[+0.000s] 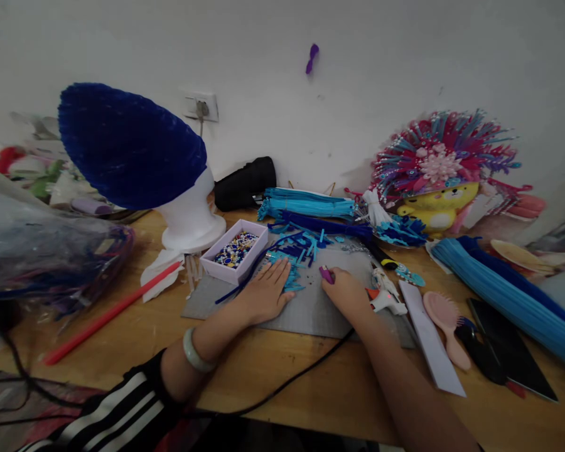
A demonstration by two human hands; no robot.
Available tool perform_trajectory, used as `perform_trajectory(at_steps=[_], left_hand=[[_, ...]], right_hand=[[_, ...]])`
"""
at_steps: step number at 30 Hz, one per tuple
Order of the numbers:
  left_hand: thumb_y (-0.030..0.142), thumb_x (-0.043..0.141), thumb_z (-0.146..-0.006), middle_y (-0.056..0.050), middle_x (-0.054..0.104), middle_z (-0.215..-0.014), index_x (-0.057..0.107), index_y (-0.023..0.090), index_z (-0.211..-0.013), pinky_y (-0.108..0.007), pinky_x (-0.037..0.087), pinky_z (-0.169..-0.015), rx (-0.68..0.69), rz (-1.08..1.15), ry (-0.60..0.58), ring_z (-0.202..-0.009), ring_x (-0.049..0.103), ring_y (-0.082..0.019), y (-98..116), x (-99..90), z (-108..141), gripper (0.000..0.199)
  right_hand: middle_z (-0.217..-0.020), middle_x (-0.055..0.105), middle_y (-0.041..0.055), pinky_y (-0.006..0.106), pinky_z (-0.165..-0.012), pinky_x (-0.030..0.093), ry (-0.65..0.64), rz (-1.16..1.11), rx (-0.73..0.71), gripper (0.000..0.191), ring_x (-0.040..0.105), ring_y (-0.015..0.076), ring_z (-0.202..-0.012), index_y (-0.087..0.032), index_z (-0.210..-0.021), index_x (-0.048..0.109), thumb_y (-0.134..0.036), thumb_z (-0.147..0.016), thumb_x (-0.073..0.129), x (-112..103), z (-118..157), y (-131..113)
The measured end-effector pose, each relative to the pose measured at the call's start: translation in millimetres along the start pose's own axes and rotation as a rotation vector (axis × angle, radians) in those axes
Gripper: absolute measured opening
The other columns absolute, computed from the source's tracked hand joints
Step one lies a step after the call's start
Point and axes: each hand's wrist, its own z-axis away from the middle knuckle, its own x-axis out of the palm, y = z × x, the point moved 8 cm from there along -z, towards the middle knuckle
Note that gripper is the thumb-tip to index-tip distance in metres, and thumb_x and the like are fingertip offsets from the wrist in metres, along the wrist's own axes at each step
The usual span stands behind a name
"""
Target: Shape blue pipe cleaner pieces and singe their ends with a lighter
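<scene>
My left hand [263, 292] lies flat on the grey board [311, 317], its fingers stretched out over short light-blue pipe-cleaner pieces [292, 282]. Part of that pile is hidden under the palm. Across from it, my right hand [347, 294] is closed around a small purple lighter [326, 275], whose end sticks out toward the left. More cut pieces in dark and light blue [306, 243] are scattered just beyond both hands. A white glue gun [387, 300] rests right beside my right hand. Left of my left hand stands a lilac box [223, 271] of mixed beads.
A white foam head [193, 220] wears a dark-blue fuzzy headpiece [132, 147]. Bundled blue pipe cleaners [311, 206] lie at the back, with another bundle [508, 289] at right. A pink hairbrush [447, 320], a red stick [113, 314] and a black cable [301, 370] lie nearby.
</scene>
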Motion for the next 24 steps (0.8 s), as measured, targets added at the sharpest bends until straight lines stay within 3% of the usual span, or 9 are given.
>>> perform_trajectory(at_steps=[9,16,24], left_hand=[[0.044,0.030,-0.098,-0.019,0.029,-0.162,0.024,0.010,-0.156,-0.047,0.023,-0.121,0.000,-0.003,-0.086,-0.151,0.025,-0.028,-1,6.7,1,0.067],[0.050,0.028,-0.100,-0.019,0.037,-0.158,0.031,0.010,-0.154,-0.047,0.025,-0.121,-0.044,0.015,0.003,-0.149,0.032,-0.028,5,-2.6,-1,0.067],[0.050,0.026,-0.102,-0.020,0.035,-0.159,0.031,0.006,-0.154,-0.049,0.023,-0.122,-0.083,-0.013,0.061,-0.150,0.030,-0.029,6,-14.8,-5,0.067]], right_hand=[[-0.115,0.072,0.0166,0.031,-0.074,0.042,0.006,0.005,0.008,0.033,0.068,0.0269,-0.103,-0.013,-0.116,0.067,-0.030,-0.095,0.047,1,-1,0],[-0.112,0.073,0.0154,0.031,-0.075,0.043,0.013,0.013,-0.014,0.032,0.068,0.0262,-0.102,-0.012,-0.114,0.068,-0.026,-0.094,0.047,2,-2,1],[-0.119,0.069,0.0191,0.033,-0.081,0.046,0.095,0.061,0.024,0.033,0.068,0.0277,-0.105,-0.012,-0.117,0.068,-0.031,-0.096,0.051,-3,-1,6]])
